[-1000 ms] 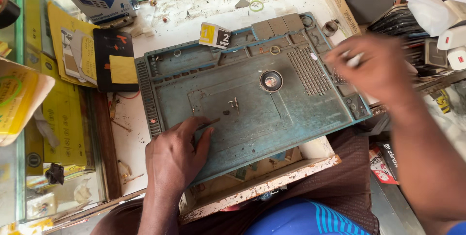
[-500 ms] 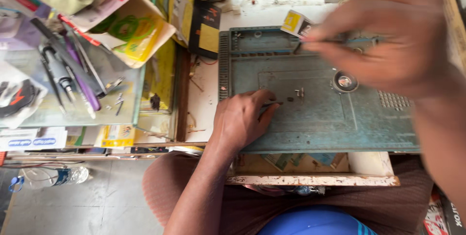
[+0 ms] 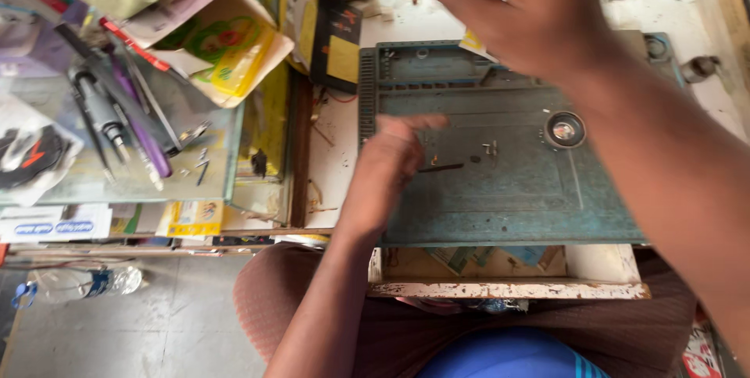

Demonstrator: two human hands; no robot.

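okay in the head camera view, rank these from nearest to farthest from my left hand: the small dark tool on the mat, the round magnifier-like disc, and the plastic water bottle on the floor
From the left hand:
1. Small dark tool, on the green work mat just right of the fingers.
2. Round disc, farther right on the mat.
3. Plastic water bottle, far left, down on the floor.

My left hand [image 3: 394,161] lies low in front of me, palm down, knuckles up, the fingers [image 3: 422,122] drawn together and pointing to the right. Its wrist is nearly straight, and the bare forearm runs back down toward my lap. My right hand [image 3: 519,15] is raised nearer my face, blurred, the fingers spread loose and reaching left. I can't make out anything gripped in it. That forearm slants down to the right, large in view.
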